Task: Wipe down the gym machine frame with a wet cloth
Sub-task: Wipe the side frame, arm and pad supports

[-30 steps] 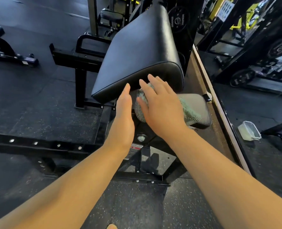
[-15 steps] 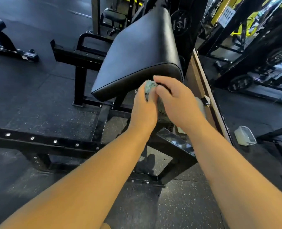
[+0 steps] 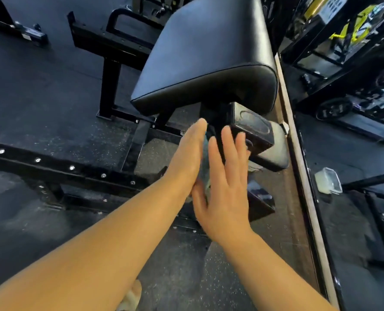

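Head view: left hand [image 3: 186, 158] and right hand [image 3: 228, 189] face palm to palm, fingers straight, pressing the teal cloth [image 3: 206, 176] flat between them. Only a thin strip of cloth shows. They are just below the black pad [image 3: 209, 52], in front of the frame post [image 3: 212, 115]. A clear plastic container [image 3: 328, 180] lies on the floor, well apart to the right.

A clear plastic tub [image 3: 328, 184] sits on the dark rubber floor [image 3: 40, 90], with 1 weight plate [image 3: 333, 107] farther back.
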